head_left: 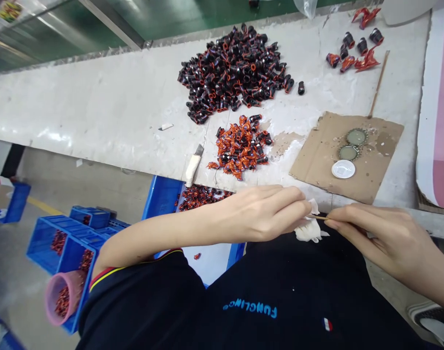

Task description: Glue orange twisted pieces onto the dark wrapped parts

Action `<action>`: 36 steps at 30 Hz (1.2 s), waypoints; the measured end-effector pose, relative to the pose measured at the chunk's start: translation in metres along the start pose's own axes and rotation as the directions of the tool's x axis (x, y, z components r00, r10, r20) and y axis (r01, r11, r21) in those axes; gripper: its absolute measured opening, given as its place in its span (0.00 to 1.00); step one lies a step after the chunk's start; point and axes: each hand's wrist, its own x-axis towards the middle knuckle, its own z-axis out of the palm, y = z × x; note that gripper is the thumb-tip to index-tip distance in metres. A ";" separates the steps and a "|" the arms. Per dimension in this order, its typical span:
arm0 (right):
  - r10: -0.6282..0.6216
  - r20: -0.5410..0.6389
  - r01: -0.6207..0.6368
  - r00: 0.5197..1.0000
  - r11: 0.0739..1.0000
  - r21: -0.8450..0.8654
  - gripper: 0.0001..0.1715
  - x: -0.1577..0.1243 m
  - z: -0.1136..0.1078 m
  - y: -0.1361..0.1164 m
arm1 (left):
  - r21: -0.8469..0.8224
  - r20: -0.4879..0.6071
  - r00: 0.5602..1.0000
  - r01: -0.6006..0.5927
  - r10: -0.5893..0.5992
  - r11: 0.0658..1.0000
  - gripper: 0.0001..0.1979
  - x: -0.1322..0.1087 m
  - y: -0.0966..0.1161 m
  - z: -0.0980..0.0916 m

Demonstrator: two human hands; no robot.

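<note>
My left hand (267,211) is closed around a crumpled white tissue (308,230) at the table's near edge. A thin wooden stick (319,218) runs from the tissue to my right hand (382,233), which pinches it between thumb and fingers. The tip inside the tissue is hidden. Just beyond my hands lies a piece of cardboard (316,160) bearing two bottle caps (356,137) with pale contents and a white round lid (343,169). Another thin stick (379,85) rests with one end on the cardboard's far edge.
A large heap of small black parts (239,68) and a smaller pile of orange-and-black pieces (241,148) lie on the table (79,107). A white-wrapped blade (194,165) is beside them. Blue crates (46,243) and a pink bucket (54,296) stand at left.
</note>
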 end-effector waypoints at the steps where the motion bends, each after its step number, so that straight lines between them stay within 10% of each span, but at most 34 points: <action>1: -0.010 0.010 0.010 1.000 1.000 -0.010 0.10 -0.001 -0.002 -0.001 | -0.088 0.028 0.999 0.027 -0.025 0.996 0.08 0.001 0.000 -0.001; 8: -0.171 0.037 0.175 0.985 0.963 -0.207 0.17 -0.003 -0.012 -0.008 | -0.558 0.291 0.956 0.190 -0.024 0.808 0.05 0.007 -0.005 -0.009; 21: -0.051 0.038 0.054 0.998 0.996 -0.069 0.14 -0.007 -0.015 -0.007 | -0.276 -0.134 0.990 -0.002 -0.036 0.961 0.02 0.000 0.002 0.004; 31: -0.158 0.085 0.173 0.984 0.964 -0.202 0.18 -0.008 -0.018 -0.006 | -0.540 0.277 0.953 0.260 -0.123 0.801 0.09 0.006 0.005 -0.002; 36: -0.094 0.144 0.108 0.985 0.990 -0.090 0.21 -0.009 -0.021 -0.009 | -0.242 0.126 0.988 -0.053 0.086 0.969 0.16 0.006 0.014 -0.005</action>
